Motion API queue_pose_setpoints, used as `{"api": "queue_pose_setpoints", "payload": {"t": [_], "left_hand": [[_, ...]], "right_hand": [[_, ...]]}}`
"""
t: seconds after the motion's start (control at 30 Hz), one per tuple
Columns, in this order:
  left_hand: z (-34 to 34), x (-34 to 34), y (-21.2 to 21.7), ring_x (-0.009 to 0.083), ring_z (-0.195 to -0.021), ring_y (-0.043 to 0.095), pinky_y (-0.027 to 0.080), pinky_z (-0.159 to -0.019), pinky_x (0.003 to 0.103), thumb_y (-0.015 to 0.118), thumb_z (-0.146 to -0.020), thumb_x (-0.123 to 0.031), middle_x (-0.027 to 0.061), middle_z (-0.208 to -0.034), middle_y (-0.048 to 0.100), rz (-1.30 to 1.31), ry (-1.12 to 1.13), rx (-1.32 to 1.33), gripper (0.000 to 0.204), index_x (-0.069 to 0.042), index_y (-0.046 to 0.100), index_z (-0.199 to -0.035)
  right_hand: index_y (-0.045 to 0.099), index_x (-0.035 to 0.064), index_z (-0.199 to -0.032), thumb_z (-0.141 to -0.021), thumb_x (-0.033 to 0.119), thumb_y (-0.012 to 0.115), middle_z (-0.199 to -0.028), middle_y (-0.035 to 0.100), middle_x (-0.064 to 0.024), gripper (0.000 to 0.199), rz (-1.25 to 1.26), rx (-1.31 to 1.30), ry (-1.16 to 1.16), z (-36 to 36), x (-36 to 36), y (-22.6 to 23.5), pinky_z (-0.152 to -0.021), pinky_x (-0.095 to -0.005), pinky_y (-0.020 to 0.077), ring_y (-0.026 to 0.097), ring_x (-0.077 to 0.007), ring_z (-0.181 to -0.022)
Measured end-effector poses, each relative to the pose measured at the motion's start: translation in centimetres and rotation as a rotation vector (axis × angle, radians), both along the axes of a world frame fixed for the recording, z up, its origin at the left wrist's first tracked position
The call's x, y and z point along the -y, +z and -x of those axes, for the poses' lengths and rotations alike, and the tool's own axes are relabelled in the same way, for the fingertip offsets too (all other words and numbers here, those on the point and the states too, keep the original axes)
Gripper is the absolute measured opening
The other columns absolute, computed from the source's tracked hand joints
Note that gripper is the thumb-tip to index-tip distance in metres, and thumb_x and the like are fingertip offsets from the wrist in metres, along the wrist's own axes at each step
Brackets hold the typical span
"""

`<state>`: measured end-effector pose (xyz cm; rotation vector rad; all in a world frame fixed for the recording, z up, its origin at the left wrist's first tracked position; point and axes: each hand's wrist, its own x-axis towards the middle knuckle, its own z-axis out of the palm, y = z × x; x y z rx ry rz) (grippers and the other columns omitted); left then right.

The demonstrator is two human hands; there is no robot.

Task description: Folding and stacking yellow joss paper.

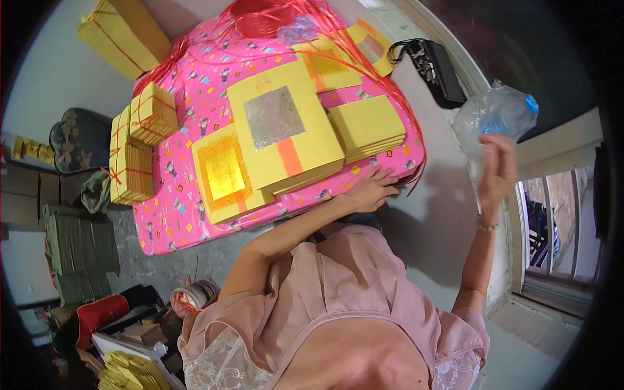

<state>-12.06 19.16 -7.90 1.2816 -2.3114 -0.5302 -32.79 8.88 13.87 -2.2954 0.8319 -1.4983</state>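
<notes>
My left hand [374, 190] lies on the near edge of a table with a pink patterned cover [175, 224], its fingers spread and holding nothing. Just beyond it is a stack of yellow paper sheets [367, 127]. A taller yellow paper stack [257, 159] bears a silver square and an orange stripe. Left of that lies yellow paper with a gold square [224, 172]. My right hand [497, 169] is raised at the right, fingers stretched upward. Its fingertips overlap a clear plastic bottle with a blue cap [500, 114]; whether they touch it is unclear.
Yellow bundles tied with red string [153, 114] stand at the table's left. A larger tied yellow block [123, 39] is behind them. Red strands [260, 19] cover the far end. A black case [432, 71] lies along the right wall, near a barred window [559, 221].
</notes>
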Motion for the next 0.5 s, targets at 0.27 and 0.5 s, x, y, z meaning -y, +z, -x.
{"api": "queue_pose_setpoints", "payload": {"t": [0.27, 0.5], "left_hand": [[-3.8, -7.7, 13.6, 0.0304, -0.094, 0.063, 0.050, -0.082, 0.041, 0.060, -0.087, -0.010, 0.0111, -0.107, 0.067, -0.084, 0.019, -0.526, 0.029, -0.007, 0.063, -0.116], [-11.8, -14.5, 18.0, 0.0243, -0.084, 0.062, 0.050, -0.074, 0.035, 0.074, -0.077, -0.009, 0.0069, -0.096, 0.066, 0.313, 0.624, -0.311, 0.025, -0.007, 0.070, -0.102]], "right_hand": [[0.066, 0.0032, -0.099, -0.081, 0.003, 0.070, -0.091, 0.064, -0.0118, 0.018, -0.031, -0.442, 0.590, -14.3, -3.2, -2.0, -0.078, -0.0354, 0.0496, 0.062, -0.0273, -0.088], [0.066, 0.0064, -0.100, -0.071, 0.023, 0.080, -0.098, 0.062, -0.0073, 0.037, 0.125, -0.492, 0.804, -18.9, -3.8, -2.4, -0.082, -0.0392, 0.0485, 0.061, -0.0270, -0.091]]}}
